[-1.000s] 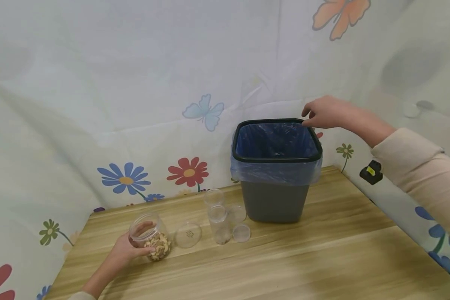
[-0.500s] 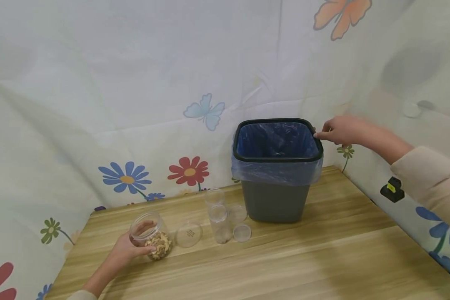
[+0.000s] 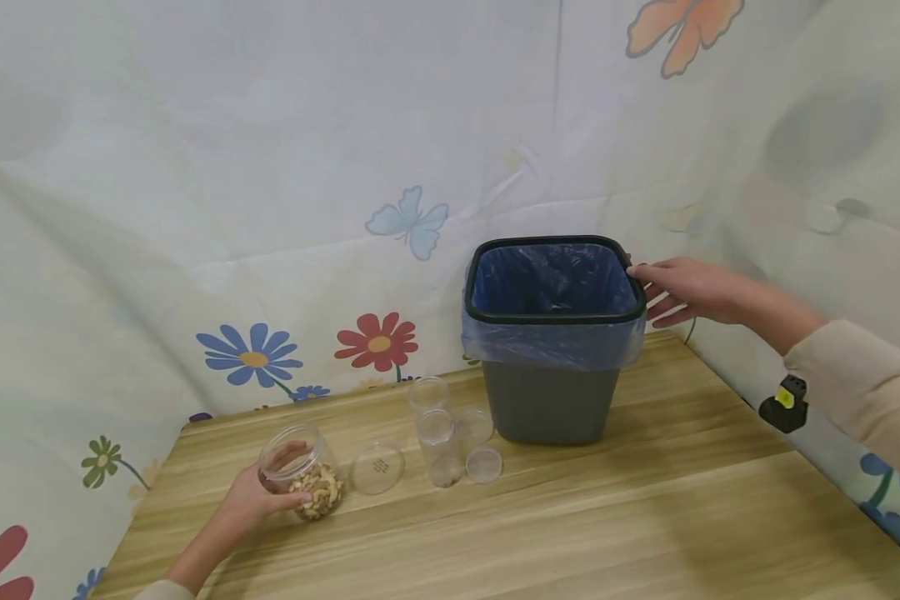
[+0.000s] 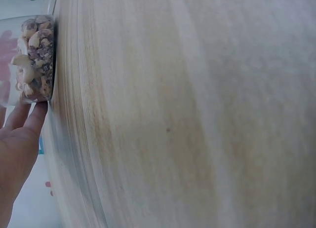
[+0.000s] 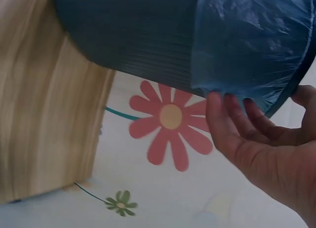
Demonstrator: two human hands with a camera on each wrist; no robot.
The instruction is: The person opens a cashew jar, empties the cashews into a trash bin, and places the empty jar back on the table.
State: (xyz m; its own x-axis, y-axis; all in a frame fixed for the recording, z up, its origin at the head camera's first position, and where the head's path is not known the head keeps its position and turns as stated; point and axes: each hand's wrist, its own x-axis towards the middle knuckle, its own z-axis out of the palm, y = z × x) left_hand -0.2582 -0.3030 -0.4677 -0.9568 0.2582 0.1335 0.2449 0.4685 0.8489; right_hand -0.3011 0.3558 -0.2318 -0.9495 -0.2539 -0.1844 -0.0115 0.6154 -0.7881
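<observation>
My left hand (image 3: 251,502) holds a clear plastic jar (image 3: 297,451), thumb on the near side and fingers behind it. Mixed nuts (image 4: 37,60) fill the lower part of this lidless jar. At the grey trash can (image 3: 551,404), my right hand (image 3: 693,292) touches the right side, its fingers extended and spread. In the right wrist view the fingertips (image 5: 229,97) lie against the blue bag (image 5: 247,45) folded over the outside, with the thumb at the dark rim (image 5: 296,82). The can stands upright, lined with the same bag.
Between jar and can, a round clear lid (image 3: 377,468) lies flat on the wooden table (image 3: 570,525). Two clear cylindrical containers (image 3: 441,454) stand beside a small lid (image 3: 483,466) and another round lid (image 3: 475,427). A flower-printed sheet (image 3: 270,208) hangs behind the table.
My right hand has moved from above the can's back right corner, down and outward to its right side, and its fingers have straightened. The left hand and jar have stayed put.
</observation>
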